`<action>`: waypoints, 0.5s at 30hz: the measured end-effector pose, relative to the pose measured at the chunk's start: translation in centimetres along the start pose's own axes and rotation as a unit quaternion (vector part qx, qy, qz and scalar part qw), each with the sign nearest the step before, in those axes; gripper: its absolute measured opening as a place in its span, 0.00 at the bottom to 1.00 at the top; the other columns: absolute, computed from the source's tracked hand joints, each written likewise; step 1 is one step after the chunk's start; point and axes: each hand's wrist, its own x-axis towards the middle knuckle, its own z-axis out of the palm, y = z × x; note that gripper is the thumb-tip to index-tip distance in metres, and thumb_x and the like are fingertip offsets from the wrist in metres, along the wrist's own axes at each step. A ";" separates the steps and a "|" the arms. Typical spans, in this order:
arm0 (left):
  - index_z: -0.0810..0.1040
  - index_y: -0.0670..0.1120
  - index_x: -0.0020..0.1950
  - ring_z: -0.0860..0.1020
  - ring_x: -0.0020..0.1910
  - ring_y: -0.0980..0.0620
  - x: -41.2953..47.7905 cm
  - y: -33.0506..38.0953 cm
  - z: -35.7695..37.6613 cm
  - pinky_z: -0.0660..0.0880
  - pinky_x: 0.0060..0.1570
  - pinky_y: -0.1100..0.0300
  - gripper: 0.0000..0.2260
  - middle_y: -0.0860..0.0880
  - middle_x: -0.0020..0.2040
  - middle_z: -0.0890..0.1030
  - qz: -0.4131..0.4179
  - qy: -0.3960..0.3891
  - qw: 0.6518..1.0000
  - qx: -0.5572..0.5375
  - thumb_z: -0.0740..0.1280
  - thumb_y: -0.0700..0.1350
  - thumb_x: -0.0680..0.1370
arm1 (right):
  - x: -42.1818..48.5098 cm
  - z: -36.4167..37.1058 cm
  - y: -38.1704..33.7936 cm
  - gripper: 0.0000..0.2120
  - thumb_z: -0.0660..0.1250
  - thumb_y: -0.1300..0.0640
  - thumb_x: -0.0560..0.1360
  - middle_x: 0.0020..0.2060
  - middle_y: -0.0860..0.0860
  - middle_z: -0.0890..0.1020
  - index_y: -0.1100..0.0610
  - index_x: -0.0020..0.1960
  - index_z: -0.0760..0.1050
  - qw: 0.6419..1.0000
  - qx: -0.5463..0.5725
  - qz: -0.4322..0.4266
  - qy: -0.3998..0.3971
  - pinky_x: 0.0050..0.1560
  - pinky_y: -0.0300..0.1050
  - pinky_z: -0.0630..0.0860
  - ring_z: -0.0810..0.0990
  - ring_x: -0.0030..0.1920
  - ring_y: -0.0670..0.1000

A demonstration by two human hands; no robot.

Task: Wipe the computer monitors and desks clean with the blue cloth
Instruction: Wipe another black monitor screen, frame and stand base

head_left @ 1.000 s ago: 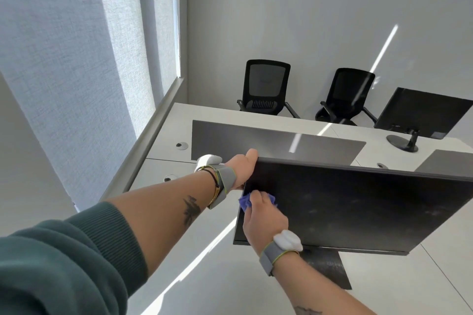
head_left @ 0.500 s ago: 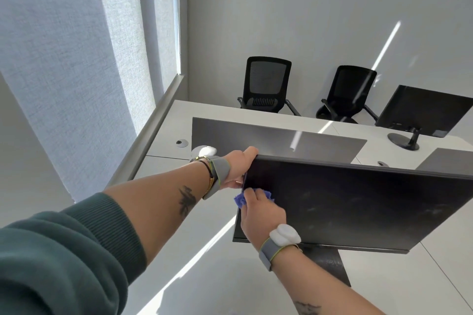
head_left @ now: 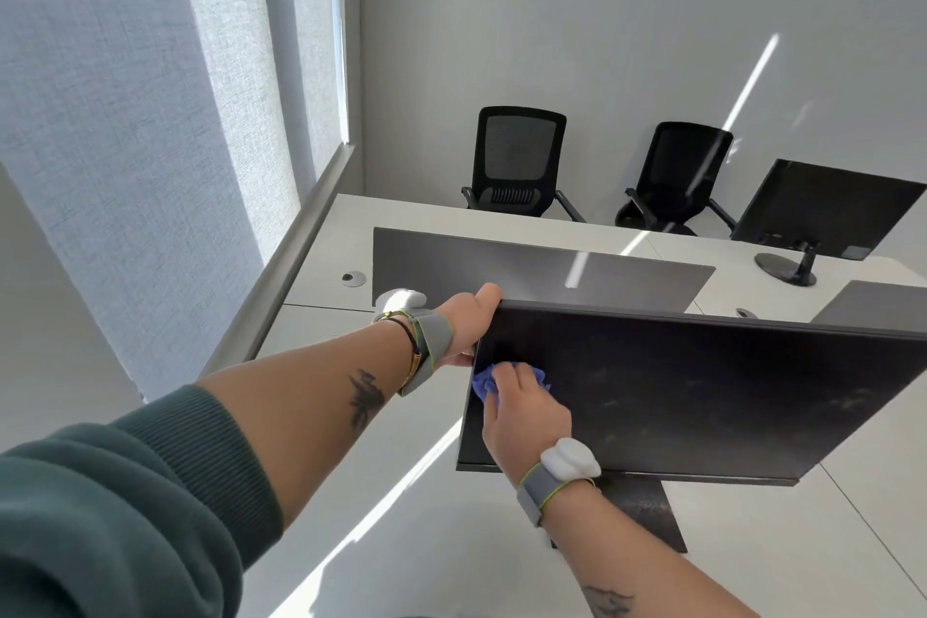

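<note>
A black monitor (head_left: 702, 391) with a dusty, smeared screen stands on the white desk (head_left: 401, 517) right in front of me. My left hand (head_left: 471, 321) grips its top left corner, thumb over the top edge. My right hand (head_left: 521, 417) presses the crumpled blue cloth (head_left: 484, 384) against the screen near its left edge; most of the cloth is hidden under my fingers. A second black monitor (head_left: 822, 211) stands with its back to me on the far right desk.
A grey divider panel (head_left: 526, 266) runs behind the near monitor, another (head_left: 873, 301) at the right. Two black mesh chairs (head_left: 516, 161) (head_left: 677, 176) stand by the far wall. Window blinds (head_left: 150, 115) line the left side. The monitor's base (head_left: 642, 512) sits under the screen.
My right hand has slid the blue cloth upward along the left edge of the screen. My left hand keeps its hold on the top corner.
</note>
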 end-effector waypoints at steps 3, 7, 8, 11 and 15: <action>0.77 0.43 0.50 0.82 0.56 0.40 0.1 0.1 0.1 0.79 0.58 0.43 0.19 0.38 0.55 0.84 0.002 -0.002 1.000 -0.003 0.55 0.56 0.79 | 0.7 -0.6 0.0 0.08 0.71 0.53 0.70 0.38 0.47 0.77 0.50 0.45 0.72 0.999 0.010 0.031 -0.027 0.23 0.43 0.69 0.77 0.29 0.54; 0.79 0.42 0.53 0.82 0.55 0.40 0.5 0.0 0.2 0.80 0.59 0.44 0.24 0.40 0.53 0.85 0.000 -0.004 1.000 0.008 0.57 0.61 0.74 | 3.3 -3.4 -0.3 0.08 0.59 0.50 0.77 0.39 0.47 0.77 0.52 0.44 0.73 0.988 0.100 0.067 0.096 0.26 0.46 0.73 0.76 0.34 0.54; 0.80 0.42 0.53 0.82 0.54 0.41 0.5 -0.2 0.2 0.80 0.59 0.45 0.25 0.42 0.51 0.85 -0.003 -0.009 1.000 0.010 0.56 0.61 0.74 | 3.9 -3.9 -0.4 0.09 0.59 0.51 0.78 0.39 0.47 0.77 0.53 0.44 0.74 0.983 0.120 0.070 0.117 0.27 0.46 0.73 0.75 0.34 0.53; 0.79 0.43 0.51 0.82 0.53 0.41 0.6 -0.4 0.1 0.80 0.59 0.46 0.22 0.40 0.49 0.85 0.003 -0.001 1.000 0.007 0.56 0.59 0.76 | 4.1 -3.8 -0.8 0.09 0.59 0.50 0.78 0.40 0.47 0.76 0.53 0.44 0.73 0.983 0.130 0.057 0.117 0.27 0.47 0.74 0.75 0.34 0.53; 0.77 0.43 0.47 0.83 0.52 0.39 0.4 -0.5 0.1 0.80 0.57 0.42 0.19 0.38 0.51 0.84 0.007 0.017 1.000 -0.009 0.56 0.57 0.79 | 1.3 -1.5 -0.4 0.06 0.60 0.49 0.76 0.42 0.47 0.78 0.50 0.47 0.72 0.996 0.084 0.038 -0.007 0.29 0.45 0.74 0.79 0.35 0.55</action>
